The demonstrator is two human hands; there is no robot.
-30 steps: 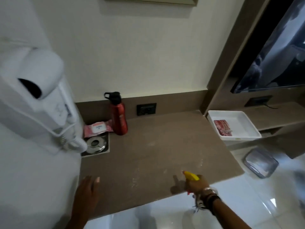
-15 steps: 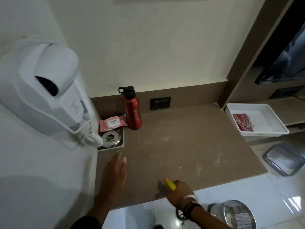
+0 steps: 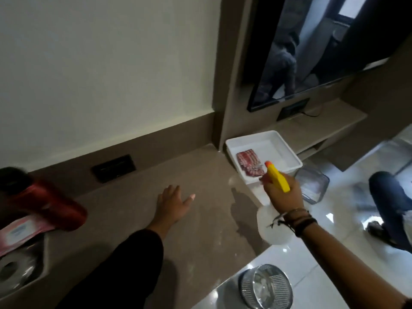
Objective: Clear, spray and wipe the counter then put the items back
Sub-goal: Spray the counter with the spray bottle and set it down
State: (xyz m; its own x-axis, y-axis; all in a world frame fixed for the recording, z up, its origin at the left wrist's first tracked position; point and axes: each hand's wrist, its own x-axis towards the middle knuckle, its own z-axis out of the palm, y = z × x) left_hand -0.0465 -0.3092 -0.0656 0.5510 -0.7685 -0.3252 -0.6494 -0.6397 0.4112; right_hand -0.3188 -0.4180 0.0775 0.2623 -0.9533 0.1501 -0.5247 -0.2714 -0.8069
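Your right hand (image 3: pixel 282 195) has carried the spray bottle (image 3: pixel 277 180) toward the table's (image 3: pixel 200 230) right edge, fingers wrapped around it; left hand (image 3: pixel 172 204) hovers open, empty. Red bottle (image 3: pixel 53 206) and wipes pack (image 3: pixel 20 230) remain uncleared; wiping remains.

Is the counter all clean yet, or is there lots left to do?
Not yet. The middle of the counter is bare, but the red bottle and pink wipes pack still sit at its left end. Right now the right hand has its grip on the spray bottle, aimed at the counter; the left hand is open above it. No cloth is visible, so wiping and putting things back remain.
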